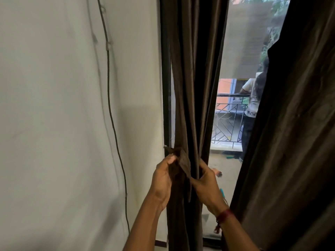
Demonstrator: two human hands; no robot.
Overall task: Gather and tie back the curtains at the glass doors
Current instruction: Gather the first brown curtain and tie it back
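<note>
The left curtain [194, 73] is dark brown and hangs gathered into a narrow bunch at the left side of the glass door [241, 42]. A brown tie-back band [184, 164] runs from a hook on the door frame [165, 147] across the front of the bunch. My left hand [165, 175] pinches the band's left part. My right hand [205, 183] grips the bunched curtain and the band's other end from the right. The right curtain [293, 142] hangs loose and spread, covering the right side of the door.
A white wall [63, 115] fills the left, with a thin dark cable [110, 105] running down it. Through the glass a person [252, 98] stands at a balcony railing [228, 120]. A red thread bracelet sits on my right wrist.
</note>
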